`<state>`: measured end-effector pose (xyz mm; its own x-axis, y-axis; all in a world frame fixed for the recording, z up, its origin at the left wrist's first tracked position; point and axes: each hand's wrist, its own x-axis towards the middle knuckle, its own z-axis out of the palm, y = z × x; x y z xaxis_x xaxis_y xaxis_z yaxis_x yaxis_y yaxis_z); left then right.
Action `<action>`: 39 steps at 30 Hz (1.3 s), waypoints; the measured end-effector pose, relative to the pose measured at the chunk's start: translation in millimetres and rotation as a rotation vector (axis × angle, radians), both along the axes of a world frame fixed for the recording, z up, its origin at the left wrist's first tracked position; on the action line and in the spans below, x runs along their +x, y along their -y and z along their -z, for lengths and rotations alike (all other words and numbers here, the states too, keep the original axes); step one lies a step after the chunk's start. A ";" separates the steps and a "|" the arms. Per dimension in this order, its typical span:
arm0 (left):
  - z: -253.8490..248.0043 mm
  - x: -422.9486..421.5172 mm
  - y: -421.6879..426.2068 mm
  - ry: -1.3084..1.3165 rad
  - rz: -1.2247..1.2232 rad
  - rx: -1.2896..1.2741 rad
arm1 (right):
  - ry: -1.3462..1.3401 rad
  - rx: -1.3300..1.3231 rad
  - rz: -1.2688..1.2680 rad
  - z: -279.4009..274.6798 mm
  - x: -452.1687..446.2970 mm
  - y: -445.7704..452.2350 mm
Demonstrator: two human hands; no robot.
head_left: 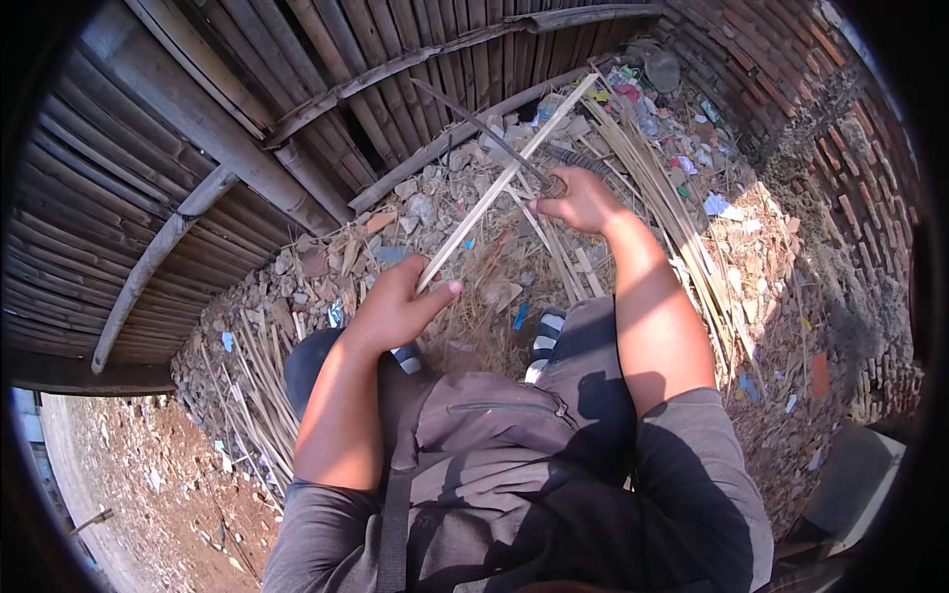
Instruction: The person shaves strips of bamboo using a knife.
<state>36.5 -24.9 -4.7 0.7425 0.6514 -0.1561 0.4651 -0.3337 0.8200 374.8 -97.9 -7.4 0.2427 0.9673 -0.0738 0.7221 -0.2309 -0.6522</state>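
Observation:
My left hand [397, 304] is closed around the near end of a pale bamboo strip [474, 215], its thumb stretched along the side. The strip slants up and away to the right. My right hand [583, 201] grips the handle of a long, dark-bladed knife [473, 121], whose blade points up to the left. Blade and strip cross just left of my right hand; whether they touch I cannot tell. Most of the handle is hidden by my fingers. Below the right hand, several short split bamboo pieces [565, 259] lie on the ground.
A bundle of long bamboo strips [664, 212] lies to the right, more strips [259, 381] to the left. A bamboo wall [222, 128] stands close at left and ahead, a brick wall [840, 188] at right. Rubble and litter [420, 210] cover the ground around my feet.

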 end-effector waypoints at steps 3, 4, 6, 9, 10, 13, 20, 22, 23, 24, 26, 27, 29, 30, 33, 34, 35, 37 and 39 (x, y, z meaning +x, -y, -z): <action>-6.4 3.1 2.6 -0.058 0.004 -0.019 | 0.111 0.056 -0.031 -7.7 -10.3 2.0; -4.8 3.8 2.4 -0.061 0.007 -0.032 | 0.143 -0.002 -0.077 -6.2 -11.8 1.9; -1.4 3.3 1.4 -0.072 0.010 -0.056 | 0.201 -0.119 -0.173 -13.8 -32.1 0.4; -2.1 1.2 3.0 -0.075 0.008 -0.079 | 0.224 -0.057 -0.293 -19.5 -56.9 3.8; -4.1 1.3 3.6 -0.072 0.012 -0.071 | 0.253 0.026 -0.344 -11.3 -57.6 3.4; -8.4 1.4 4.4 -0.048 0.019 -0.054 | 0.093 -0.083 -0.287 -14.8 -46.0 2.9; -5.2 1.3 0.2 -0.022 0.011 -0.078 | 0.182 -0.089 -0.117 -12.4 -20.7 6.4; -3.4 1.4 -0.1 -0.016 0.007 -0.082 | 0.211 -0.165 -0.144 -30.3 -35.1 5.0; 0.5 0.9 -1.5 -0.008 0.004 -0.083 | 0.189 -0.178 -0.164 -28.3 -40.4 3.6; 3.7 0.6 -2.4 -0.002 0.001 -0.084 | 0.166 -0.190 -0.184 -25.2 -45.6 2.3; 6.8 0.4 -2.4 0.036 -0.013 -0.090 | 0.166 -0.206 -0.216 -24.9 -52.2 1.7; 6.3 0.2 -2.2 0.055 -0.021 -0.091 | 0.188 -0.210 -0.229 -28.3 -55.2 2.0; 1.6 0.5 -0.3 0.066 -0.011 -0.090 | 0.164 -0.193 -0.254 -28.6 -54.1 1.0; -1.1 0.4 1.0 0.072 -0.005 -0.091 | 0.119 -0.175 -0.264 -26.4 -46.4 1.0; -5.5 0.9 0.8 -0.009 0.016 -0.073 | 0.129 -0.083 -0.171 -15.6 -24.0 1.8; -3.2 0.6 -0.5 0.001 0.016 -0.055 | 0.155 -0.046 -0.120 -9.3 -17.1 2.2; 1.4 -0.1 -2.2 0.010 0.017 -0.037 | 0.140 -0.005 -0.051 -1.2 -10.6 3.5; -4.3 1.2 -0.6 -0.019 0.012 -0.046 | 0.112 -0.068 -0.066 -9.9 -9.7 3.5; -14.1 2.3 2.6 -0.092 0.001 -0.096 | 0.129 -0.079 -0.072 -11.9 -11.1 3.8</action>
<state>38.8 -27.5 9.4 0.7225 0.6297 -0.2854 0.5399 -0.2561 0.8018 363.8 -101.7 4.5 0.1850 0.9750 -0.1228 0.8153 -0.2220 -0.5348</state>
